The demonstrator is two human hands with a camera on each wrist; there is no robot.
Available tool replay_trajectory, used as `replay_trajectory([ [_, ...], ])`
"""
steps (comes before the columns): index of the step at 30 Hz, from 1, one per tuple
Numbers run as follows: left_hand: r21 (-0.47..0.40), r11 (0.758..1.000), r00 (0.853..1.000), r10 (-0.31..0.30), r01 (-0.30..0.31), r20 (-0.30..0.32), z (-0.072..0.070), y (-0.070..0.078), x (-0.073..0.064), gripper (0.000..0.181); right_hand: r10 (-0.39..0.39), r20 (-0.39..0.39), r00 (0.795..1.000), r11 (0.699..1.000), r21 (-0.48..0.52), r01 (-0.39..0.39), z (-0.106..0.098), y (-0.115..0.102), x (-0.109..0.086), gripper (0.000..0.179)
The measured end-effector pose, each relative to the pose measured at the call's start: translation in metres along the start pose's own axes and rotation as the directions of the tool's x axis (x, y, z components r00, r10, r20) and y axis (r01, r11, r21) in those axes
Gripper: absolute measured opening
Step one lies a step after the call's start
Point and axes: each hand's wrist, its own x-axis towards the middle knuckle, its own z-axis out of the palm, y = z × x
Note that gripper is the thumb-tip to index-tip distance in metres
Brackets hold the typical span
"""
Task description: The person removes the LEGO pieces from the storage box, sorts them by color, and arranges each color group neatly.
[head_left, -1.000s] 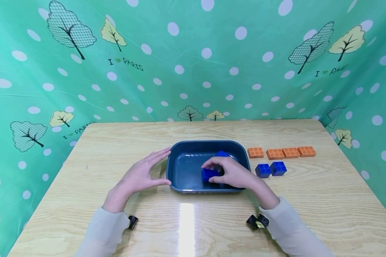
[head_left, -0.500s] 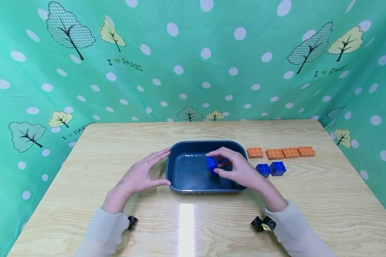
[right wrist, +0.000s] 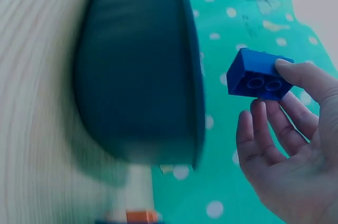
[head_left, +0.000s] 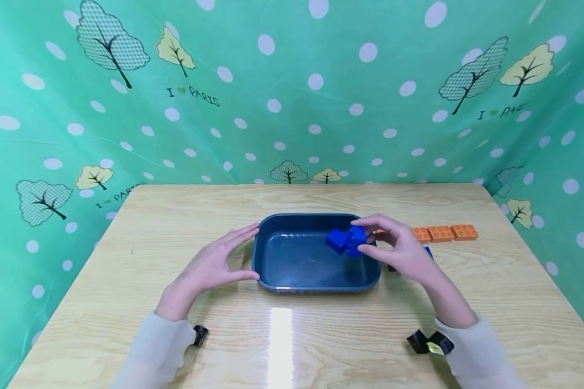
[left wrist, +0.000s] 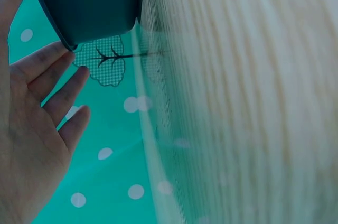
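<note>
A dark blue plastic tub (head_left: 316,288) stands on the table. My left hand (head_left: 213,265) is at its left end, fingers and thumb extended, their tips against the rim; the left wrist view shows a fingertip at the tub's corner. My right hand (head_left: 405,249) pinches a blue toy brick (head_left: 356,240) between thumb and fingers, over the tub's right side. In the right wrist view this brick (right wrist: 259,73) is tilted, its hollow underside showing, and it is above the rim. Another blue brick (head_left: 337,241) lies inside the tub, partly overlapped by the held one.
Right of the tub several orange bricks (head_left: 440,233) lie in a row, the nearest partly behind my right hand. Blue bricks on the table beside them are mostly hidden by that hand, one corner (head_left: 428,252) showing. A polka-dot curtain (head_left: 292,108) hangs behind the table.
My right hand has lifted a blue brick from the tub's floor and carried it right, to near the right rim. The left hand stays at the tub's left end.
</note>
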Motion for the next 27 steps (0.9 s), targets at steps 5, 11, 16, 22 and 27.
replay_trajectory([
  [5,0.005,1.0,1.0,-0.007,0.007,0.005,-0.002,0.0,-0.001,0.096,-0.013,-0.11,0.994,0.998,0.054,0.019,-0.023,0.006,-0.01,0.037],
  [11,0.007,1.0,1.0,-0.007,0.007,0.006,-0.002,0.0,0.0,0.097,0.02,-0.201,0.979,0.997,0.08,-0.004,-0.052,0.011,-0.026,0.038],
  [16,0.002,1.0,1.0,-0.005,0.004,0.009,-0.001,0.002,0.001,0.096,0.047,-0.242,0.969,0.993,0.12,-0.018,-0.076,0.023,-0.045,0.041],
  [22,0.0,1.0,1.0,0.001,-0.001,0.006,-0.001,0.002,0.002,0.096,0.095,-0.255,0.962,0.969,0.243,-0.031,-0.1,0.047,-0.065,0.041],
  [27,-0.002,1.0,1.0,0.001,-0.001,0.005,-0.001,0.003,0.002,0.096,0.15,-0.245,0.958,0.958,0.277,-0.079,-0.113,0.066,-0.079,0.038],
])
